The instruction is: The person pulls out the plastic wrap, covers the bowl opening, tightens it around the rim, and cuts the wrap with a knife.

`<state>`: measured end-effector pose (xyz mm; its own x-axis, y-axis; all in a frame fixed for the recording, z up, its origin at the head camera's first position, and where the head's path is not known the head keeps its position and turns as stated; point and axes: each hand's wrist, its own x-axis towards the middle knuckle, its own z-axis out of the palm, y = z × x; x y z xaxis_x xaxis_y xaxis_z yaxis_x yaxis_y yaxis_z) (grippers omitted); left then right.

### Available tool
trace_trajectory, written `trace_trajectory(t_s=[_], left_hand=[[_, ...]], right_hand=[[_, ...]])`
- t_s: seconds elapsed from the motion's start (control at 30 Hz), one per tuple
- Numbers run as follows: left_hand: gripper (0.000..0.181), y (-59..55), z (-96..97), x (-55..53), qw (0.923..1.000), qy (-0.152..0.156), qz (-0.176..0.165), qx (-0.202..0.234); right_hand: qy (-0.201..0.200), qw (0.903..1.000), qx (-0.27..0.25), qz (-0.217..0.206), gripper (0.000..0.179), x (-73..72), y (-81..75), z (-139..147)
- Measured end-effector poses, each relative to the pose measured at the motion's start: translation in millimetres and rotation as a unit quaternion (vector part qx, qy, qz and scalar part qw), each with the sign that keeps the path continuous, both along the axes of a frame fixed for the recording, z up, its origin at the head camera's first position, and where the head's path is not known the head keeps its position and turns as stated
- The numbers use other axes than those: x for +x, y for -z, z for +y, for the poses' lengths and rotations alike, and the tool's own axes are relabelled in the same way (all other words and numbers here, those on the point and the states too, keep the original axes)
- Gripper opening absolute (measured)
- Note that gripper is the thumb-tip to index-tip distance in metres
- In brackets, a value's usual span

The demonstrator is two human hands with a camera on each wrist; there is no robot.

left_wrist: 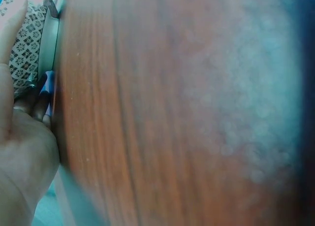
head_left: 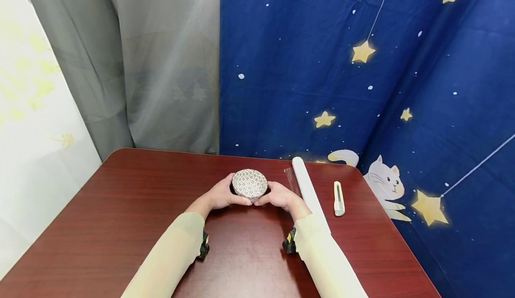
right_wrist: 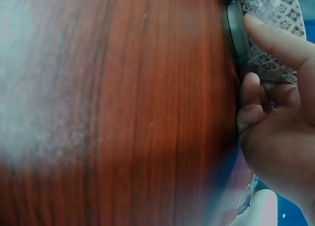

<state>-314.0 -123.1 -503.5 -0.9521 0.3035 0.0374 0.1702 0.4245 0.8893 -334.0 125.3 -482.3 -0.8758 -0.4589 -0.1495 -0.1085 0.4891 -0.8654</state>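
Note:
A round bowl with a small brown-and-white lattice pattern stands on the table between my two hands. My left hand grips its left side, thumb along the front. On the right side my right hand holds it the same way, and the two thumb tips nearly meet at the front. In the left wrist view the patterned wall ends in a plain pale band close over the tabletop. Shiny, crinkled clear film shows against the bowl in the right wrist view. The far-side fingers are mostly hidden in the head view.
A long white roll lies just right of my right hand, with clear film beside it. Farther right is a white utility knife. The dark red table ends at curtains behind.

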Motion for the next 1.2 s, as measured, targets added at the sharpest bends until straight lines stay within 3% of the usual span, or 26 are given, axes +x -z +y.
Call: trace_trajectory(t_s=[0.13,0.33,0.53,0.67,0.77,0.83,0.93,1.0,1.2], left_hand=[[0.109,-1.0,0.8,0.5,1.0000,-0.003,0.000,-0.008],[0.108,-0.4,1.3,0.6,1.0000,-0.004,-0.006,-0.005],[0.113,-0.8,1.5,1.2,1.0000,-0.001,0.004,-0.006],[0.114,-2.2,2.3,2.2,0.9997,-0.002,0.016,-0.016],[0.113,-3.7,2.2,2.8,0.9999,-0.001,0.010,-0.009],[0.112,-3.9,2.1,2.9,1.0000,0.001,0.001,0.001],[0.109,-3.8,3.1,2.6,1.0000,0.000,-0.004,0.001],[0.109,-3.3,3.7,2.7,1.0000,-0.002,-0.003,-0.003],[0.109,-2.6,5.1,5.3,1.0000,-0.002,-0.003,0.006]], right_hand=[[0.011,0.9999,-0.008,-0.005,0.065,0.0,-0.3,0.6],[0.011,0.9999,0.001,-0.004,0.052,0.8,1.3,1.7],[0.025,0.9994,0.022,0.010,0.058,3.7,-1.2,1.5],[0.033,0.9971,0.054,0.042,0.060,3.0,1.3,1.9],[0.028,0.9932,0.074,0.085,0.060,-5.6,14.6,5.7],[0.026,0.9916,0.076,0.101,0.061,-5.5,15.4,5.4],[0.031,0.9909,0.075,0.107,0.062,-3.8,15.7,4.0],[0.044,0.9921,0.073,0.092,0.061,6.1,4.1,-1.0],[0.054,0.9910,0.081,0.091,0.055,12.1,1.2,-3.4]])
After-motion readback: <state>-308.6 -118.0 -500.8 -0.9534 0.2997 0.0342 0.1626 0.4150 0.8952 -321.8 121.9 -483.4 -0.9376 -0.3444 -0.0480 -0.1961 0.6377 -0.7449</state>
